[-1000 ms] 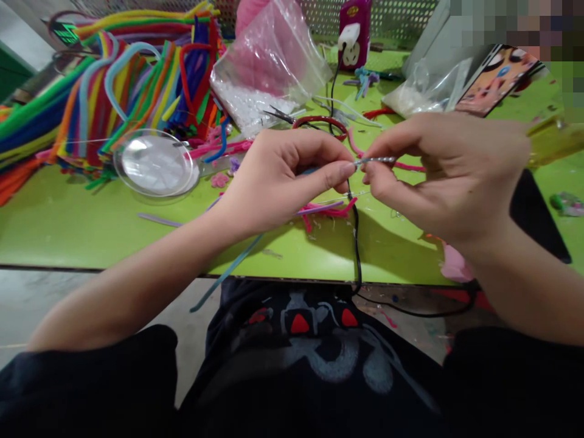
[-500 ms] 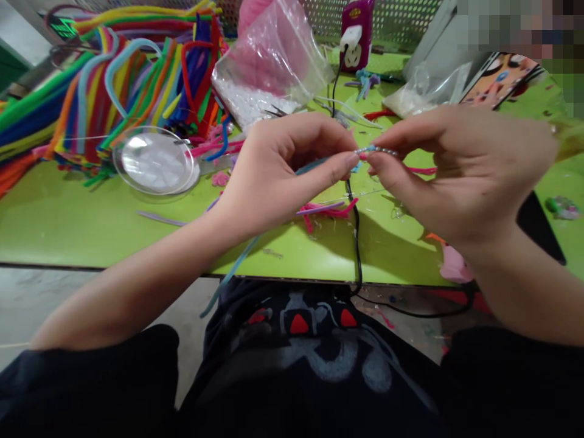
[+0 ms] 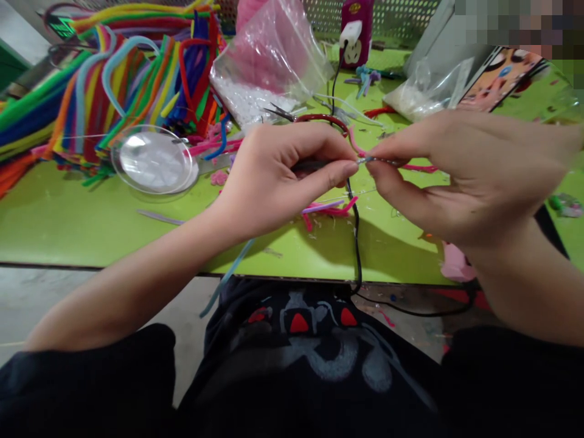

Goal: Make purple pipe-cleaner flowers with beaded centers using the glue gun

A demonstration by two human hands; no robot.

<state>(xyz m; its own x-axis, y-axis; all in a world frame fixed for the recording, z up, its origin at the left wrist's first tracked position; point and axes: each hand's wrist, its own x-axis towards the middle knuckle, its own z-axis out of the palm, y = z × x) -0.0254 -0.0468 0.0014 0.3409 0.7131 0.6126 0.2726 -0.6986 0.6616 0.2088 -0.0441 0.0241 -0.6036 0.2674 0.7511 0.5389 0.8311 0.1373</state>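
Left hand [image 3: 276,179] and right hand [image 3: 465,173] both pinch a skinny grey-blue, wiry-looking twisted strand [image 3: 364,160]; probably featherlight, bendy, best held close-in.

Thin greyish strand [image 3: 364,160], nearly level, pinched between left hand [image 3: 278,182] and right hand [image 3: 469,176], above table [image 3: 68,237], pale blue pipe cleaner [image 3: 227,277] slanting past its near edge

The strand [image 3: 363,160] between the left hand [image 3: 292,173] and the right hand [image 3: 474,173] is too fine for its make to be told, and both hands cover parts of it. Behind the left hand, the scissors [image 3: 317,117] are partly hidden. The pipe cleaners [image 3: 137,91] run past the left edge, and coarse blocks [image 3: 515,24] obscure the upper right corner.
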